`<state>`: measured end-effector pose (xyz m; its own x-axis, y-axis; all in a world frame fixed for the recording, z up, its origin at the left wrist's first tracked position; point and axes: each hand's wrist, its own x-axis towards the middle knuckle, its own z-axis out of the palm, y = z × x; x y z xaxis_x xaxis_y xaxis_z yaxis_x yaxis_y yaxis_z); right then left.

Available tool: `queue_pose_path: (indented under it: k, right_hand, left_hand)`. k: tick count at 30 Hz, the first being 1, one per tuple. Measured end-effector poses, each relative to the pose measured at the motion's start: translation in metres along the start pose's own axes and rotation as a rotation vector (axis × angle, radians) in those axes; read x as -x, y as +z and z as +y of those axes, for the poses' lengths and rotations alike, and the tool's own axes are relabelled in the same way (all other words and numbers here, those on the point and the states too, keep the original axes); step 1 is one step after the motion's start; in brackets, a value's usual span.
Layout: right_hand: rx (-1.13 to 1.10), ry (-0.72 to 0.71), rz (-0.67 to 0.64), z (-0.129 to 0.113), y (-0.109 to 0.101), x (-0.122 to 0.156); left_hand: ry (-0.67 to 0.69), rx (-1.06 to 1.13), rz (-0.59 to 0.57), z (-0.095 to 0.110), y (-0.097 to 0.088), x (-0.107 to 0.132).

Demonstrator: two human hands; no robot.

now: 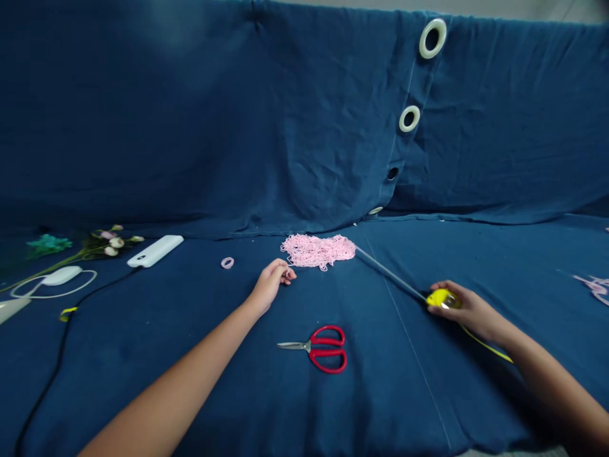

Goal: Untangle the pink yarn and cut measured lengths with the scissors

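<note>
A tangled heap of pink yarn lies on the blue cloth, near where it meets the upright drape. At the heap's lower left, my left hand is closed in a pinch on a strand of that yarn. My right hand grips a yellow tape measure to the right. Its blade stretches out to the upper left and reaches the heap's right edge. Red-handled scissors rest between my arms, with their tips pointing left; neither hand touches them.
A small pinkish ring lies left of the yarn. On the left are a white power bank with a black cable, artificial flowers and a white charger. Pale pink strands lie far right. The blue drape rises behind.
</note>
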<state>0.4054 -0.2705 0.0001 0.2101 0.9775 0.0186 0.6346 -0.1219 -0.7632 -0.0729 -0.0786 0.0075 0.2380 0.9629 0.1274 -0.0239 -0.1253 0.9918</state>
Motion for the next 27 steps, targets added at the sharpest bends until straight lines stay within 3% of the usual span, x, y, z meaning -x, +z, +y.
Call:
queue_pose_path:
  k: [4,8,10,14,17,19,23,25,27]
  right_hand:
    - [0.03,-0.063,-0.155,-0.016,0.002,0.041]
    - [0.168,-0.234,-0.183,-0.045,0.02,0.035]
    - [0.24,-0.34,-0.194,-0.061,0.033,0.019]
    - [0.314,-0.501,-0.288,-0.09,0.048,-0.01]
    - [0.333,-0.502,-0.336,-0.116,0.053,-0.02]
    - [0.296,-0.533,-0.296,-0.138,0.062,-0.022]
    - [0.14,-0.69,-0.203,-0.188,0.11,-0.028]
    - [0.032,-0.793,-0.302,-0.204,0.138,-0.039]
    - [-0.059,-0.798,-0.45,-0.208,0.153,-0.056]
  left_hand:
    - [-0.034,0.139,0.041,0.001,-0.004,-0.001]
    - [-0.003,0.185,0.163,0.0,-0.015,-0.001]
    - [0.036,0.057,0.162,0.002,-0.021,0.001]
    - [0.217,-0.333,0.034,0.014,-0.025,0.015]
    - [0.386,-0.615,-0.035,0.028,-0.017,0.031]
    - [0.494,-0.79,-0.105,0.036,-0.007,0.041]
    - [0.631,-0.975,-0.26,0.047,0.011,0.057]
    - [0.683,-1.033,-0.295,0.05,0.014,0.058]
    - [0.716,-1.092,-0.283,0.052,0.01,0.054]
